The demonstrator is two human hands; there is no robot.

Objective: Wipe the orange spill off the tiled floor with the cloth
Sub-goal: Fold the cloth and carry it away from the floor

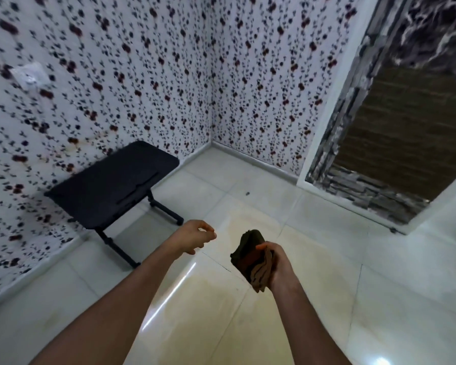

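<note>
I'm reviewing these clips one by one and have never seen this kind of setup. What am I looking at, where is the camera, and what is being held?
There is no machine here: a person wears a wide-angle camera on the head, looking forward and down, so you see their own two arms. The right hand has a grip on a bunched dark brown cloth, held up above the floor. The left hand is loosely open and holds nothing. Below them is a pale tiled floor with a faint yellowish-orange stain spread across several tiles. A small black folding table stands by the flowered wall, and a doorway is on the right.
</note>
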